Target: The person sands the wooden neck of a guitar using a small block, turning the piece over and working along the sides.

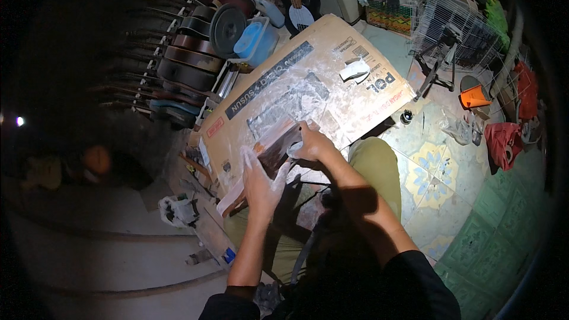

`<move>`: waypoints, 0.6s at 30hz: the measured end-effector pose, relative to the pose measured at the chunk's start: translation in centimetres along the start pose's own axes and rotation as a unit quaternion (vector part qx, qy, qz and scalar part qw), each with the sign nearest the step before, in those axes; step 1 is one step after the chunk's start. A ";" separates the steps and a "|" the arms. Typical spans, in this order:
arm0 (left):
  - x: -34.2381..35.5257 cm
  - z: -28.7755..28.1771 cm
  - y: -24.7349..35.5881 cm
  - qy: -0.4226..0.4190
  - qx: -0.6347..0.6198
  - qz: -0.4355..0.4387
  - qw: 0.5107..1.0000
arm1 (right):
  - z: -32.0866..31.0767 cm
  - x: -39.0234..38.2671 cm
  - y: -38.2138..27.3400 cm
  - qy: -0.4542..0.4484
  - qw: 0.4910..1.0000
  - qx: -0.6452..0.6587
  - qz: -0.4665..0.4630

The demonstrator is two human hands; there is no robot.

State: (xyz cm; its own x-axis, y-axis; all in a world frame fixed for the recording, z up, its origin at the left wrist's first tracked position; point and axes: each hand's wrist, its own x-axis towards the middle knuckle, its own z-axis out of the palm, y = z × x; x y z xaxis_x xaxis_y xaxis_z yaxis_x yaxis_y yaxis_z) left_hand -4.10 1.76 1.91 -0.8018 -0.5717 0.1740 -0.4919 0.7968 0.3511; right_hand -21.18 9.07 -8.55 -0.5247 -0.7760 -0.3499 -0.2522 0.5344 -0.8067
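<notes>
Above my lap is a long wooden piece (275, 155), dark brown on one face, with pinkish edges and pale dust on it. My left hand (259, 186), whitened by dust, grips it around the middle, thumb to the right. My right hand (315, 144) is closed at its upper right part, fingers bent over the edge. A small pale scrap shows under those fingers; its kind is unclear. Beneath the piece lies a flat cardboard sheet (367, 115) smeared with white powder. A crumpled white scrap (355, 70) rests on the cardboard's far right part.
Several guitars (189, 62) stand in a rack at the far left, beside a blue plastic tub (252, 41). A wire cage (456, 29) and a black stand (440, 62) are at the far right. A small black jar (406, 117) sits on the patterned tile floor.
</notes>
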 end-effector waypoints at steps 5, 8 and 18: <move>2.9 0.7 5.7 -0.038 0.093 0.149 0.984 | 0.9 1.1 1.8 0.065 0.998 0.017 0.004; 3.3 1.1 4.6 -0.045 0.063 0.160 0.984 | 0.7 1.4 1.2 0.030 0.999 0.026 0.004; -2.5 2.2 -2.3 0.092 -0.060 -0.012 0.994 | 0.8 1.6 1.9 0.031 0.999 0.027 -0.017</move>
State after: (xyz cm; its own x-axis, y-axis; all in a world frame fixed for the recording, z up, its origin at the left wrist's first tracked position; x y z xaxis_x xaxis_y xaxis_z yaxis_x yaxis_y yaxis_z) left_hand -1.71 1.77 -1.39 -0.7091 -0.6249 0.3266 -0.4573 0.7602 0.4616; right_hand -21.83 8.59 -11.00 -0.5660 -0.7708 -0.2923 -0.2278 0.4871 -0.8431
